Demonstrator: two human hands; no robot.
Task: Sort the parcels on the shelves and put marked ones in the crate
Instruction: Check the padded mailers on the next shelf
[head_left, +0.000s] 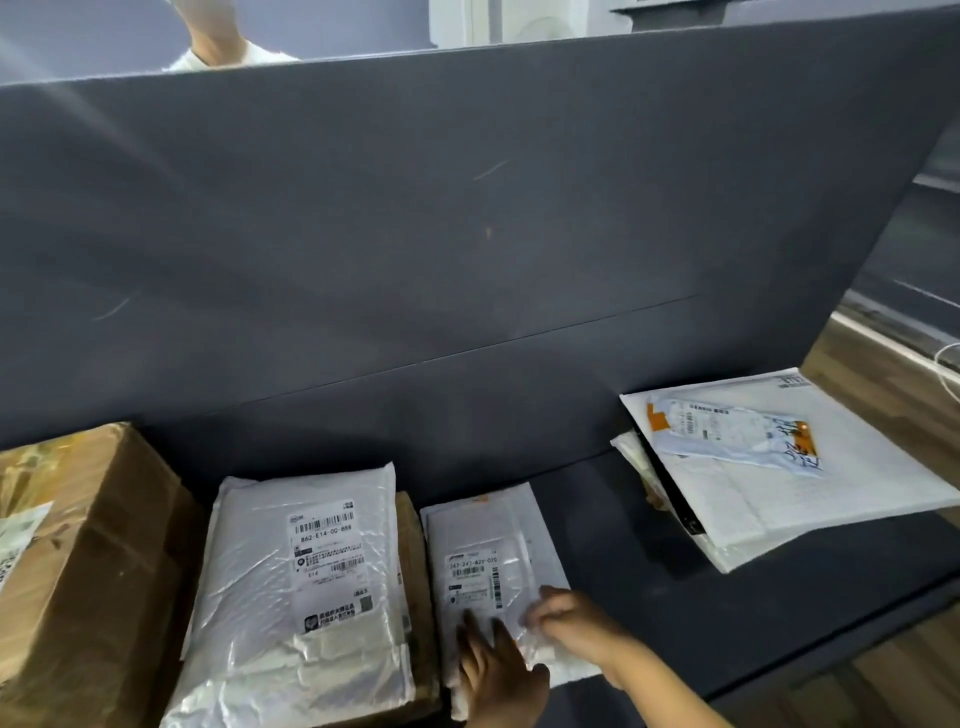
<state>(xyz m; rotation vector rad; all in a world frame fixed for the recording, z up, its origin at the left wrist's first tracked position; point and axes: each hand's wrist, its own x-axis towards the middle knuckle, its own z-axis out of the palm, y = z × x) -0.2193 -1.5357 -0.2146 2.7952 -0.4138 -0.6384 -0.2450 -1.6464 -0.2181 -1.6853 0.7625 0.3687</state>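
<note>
A dark grey shelf (613, 519) with a tall back panel carries everything here: a brown cardboard box (93, 561) at the left end, a big white bubble mailer (306, 587) next to it lying on a second brown box, and a stack of white mailers (769, 478) well apart to the right. Between them lies the small white mailer (488, 561), its long axis running away from the person, label up. Both hands sit on its near end: the left hand (498, 670) flat with fingers spread, the right hand (566, 618) curled at the near right corner, seemingly pinching the edge, though blur hides the fingertips. No crate is in view.
</note>
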